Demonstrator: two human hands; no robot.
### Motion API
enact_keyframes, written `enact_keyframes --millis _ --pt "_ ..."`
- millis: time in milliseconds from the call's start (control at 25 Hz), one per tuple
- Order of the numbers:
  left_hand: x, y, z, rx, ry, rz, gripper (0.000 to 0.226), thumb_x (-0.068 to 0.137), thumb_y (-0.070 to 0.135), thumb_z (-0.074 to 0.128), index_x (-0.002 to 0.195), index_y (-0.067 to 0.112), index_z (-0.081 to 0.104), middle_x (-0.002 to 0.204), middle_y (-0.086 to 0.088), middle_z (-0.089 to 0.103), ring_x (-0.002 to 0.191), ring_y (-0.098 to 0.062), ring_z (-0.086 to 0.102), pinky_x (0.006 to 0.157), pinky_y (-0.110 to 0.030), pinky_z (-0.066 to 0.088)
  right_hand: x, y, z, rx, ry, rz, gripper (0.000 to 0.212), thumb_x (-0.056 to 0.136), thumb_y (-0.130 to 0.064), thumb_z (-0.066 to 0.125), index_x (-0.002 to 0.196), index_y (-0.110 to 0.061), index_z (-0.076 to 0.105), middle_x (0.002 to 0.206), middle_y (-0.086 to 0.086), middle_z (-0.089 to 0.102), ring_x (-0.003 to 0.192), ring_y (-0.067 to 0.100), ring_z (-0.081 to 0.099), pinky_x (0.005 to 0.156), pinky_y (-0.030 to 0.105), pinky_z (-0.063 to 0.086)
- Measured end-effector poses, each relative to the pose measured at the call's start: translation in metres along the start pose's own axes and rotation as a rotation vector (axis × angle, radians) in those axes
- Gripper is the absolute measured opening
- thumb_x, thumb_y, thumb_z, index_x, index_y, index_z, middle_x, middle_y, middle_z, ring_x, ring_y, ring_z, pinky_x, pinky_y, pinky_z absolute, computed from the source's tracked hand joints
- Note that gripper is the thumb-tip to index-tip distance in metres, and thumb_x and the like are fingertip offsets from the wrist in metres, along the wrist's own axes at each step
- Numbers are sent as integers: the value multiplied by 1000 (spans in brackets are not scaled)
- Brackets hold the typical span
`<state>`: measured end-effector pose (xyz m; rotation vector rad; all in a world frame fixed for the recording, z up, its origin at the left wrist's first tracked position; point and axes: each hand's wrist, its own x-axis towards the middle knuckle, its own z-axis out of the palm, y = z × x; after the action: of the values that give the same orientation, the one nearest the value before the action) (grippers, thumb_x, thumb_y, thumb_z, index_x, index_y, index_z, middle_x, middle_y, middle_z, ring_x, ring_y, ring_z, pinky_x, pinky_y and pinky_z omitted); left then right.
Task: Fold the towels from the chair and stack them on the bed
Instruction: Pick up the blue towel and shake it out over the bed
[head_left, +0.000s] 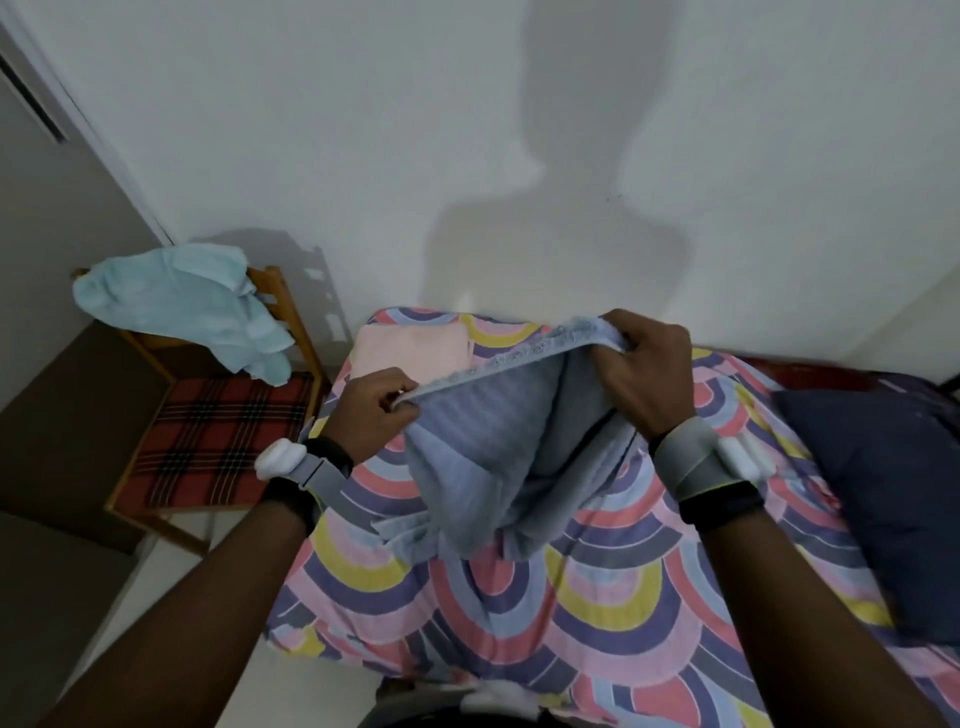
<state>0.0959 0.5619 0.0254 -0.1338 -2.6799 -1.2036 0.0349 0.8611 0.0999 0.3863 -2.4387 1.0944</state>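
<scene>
— Where is the grey towel (498, 457)?
— Held by its top edge over the bed (597, 597), pinched by left hand (376, 408) and right hand (647, 371).
— Next?
— Edges probably need matching. A pink towel (410, 348) is stacked far left; a blue towel (182, 306) is left on the chair (218, 447).

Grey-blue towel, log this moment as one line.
grey-blue towel: held by left hand, right hand | pink towel: folded, bed

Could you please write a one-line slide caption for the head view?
Both hands, left and right, hold up a grey-blue towel over the patterned bed.
</scene>
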Motion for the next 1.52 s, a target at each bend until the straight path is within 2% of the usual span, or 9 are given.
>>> enact_keyframes --millis 160,360,480,600,720,920,1240,1360,1520 --pt "-4 -64 -6 261 104 -139 32 73 27 42 48 8 43 47 -15 45 51 -28 43 55 -29 25 8 -14 -9 99 125 28 17 75 -11 56 60 -8 53 56 16 37 59 9 31 51 32 30" --pt "-13 -79 -24 -30 268 -516 27 83 23 45 77 3 63 76 -15 60 75 -25 55 69 -34 39 20 -2 -16 33 130 150 22 80 -20 57 96 -19 71 79 -3 71 75 13 64 71 29 50" --pt "3 6 -3 -288 94 -342 40 88 19 66 126 23 53 108 7 61 93 -18 60 75 -22 50 6 -11 16 -113 -116 80 27 81 -35 46 84 -12 61 76 4 66 74 26 60 67 37 48" --pt "30 66 35 -29 -171 -110 44 78 44 71 118 49 52 107 14 67 95 -10 67 79 -20 49 -12 -25 50 -102 -273 -11 32 79 -42 40 74 -15 55 70 4 62 69 25 58 59 35 40" --pt "47 75 34 263 66 80 42 87 52 44 76 19 67 77 -4 71 78 -22 69 73 -33 49 -29 4 55 -130 -201 37 20 87 -32 49 84 -15 59 75 1 63 67 19 54 58 31 37" --pt "35 106 6 -172 197 76 19 89 32 65 79 16 70 70 10 68 67 -6 60 67 -25 48 -78 63 93 -102 -462 139 6 78 -18 57 75 -14 54 76 13 66 72 35 61 59 34 38" --pt "58 74 -95 -65 813 -210 16 90 34 62 88 18 61 74 6 57 78 -15 53 73 -28 43 -167 163 101 -285 -624 703 29 94 -25 51 65 -20 48 96 18 71 93 39 66 72 34 46" --pt "48 35 -57 220 293 -313 58 86 21 69 139 19 46 125 -7 62 113 -24 59 96 -28 41 -134 120 102 1 -394 565 22 94 -25 46 77 -15 54 80 9 67 77 33 60 72 43 51" --pt "4 14 55 353 -475 -209 70 75 45 71 139 27 49 121 -8 68 107 -29 64 88 -34 50 -74 30 111 25 -489 48 21 92 -30 46 92 -16 62 88 2 68 79 20 57 69 35 45"
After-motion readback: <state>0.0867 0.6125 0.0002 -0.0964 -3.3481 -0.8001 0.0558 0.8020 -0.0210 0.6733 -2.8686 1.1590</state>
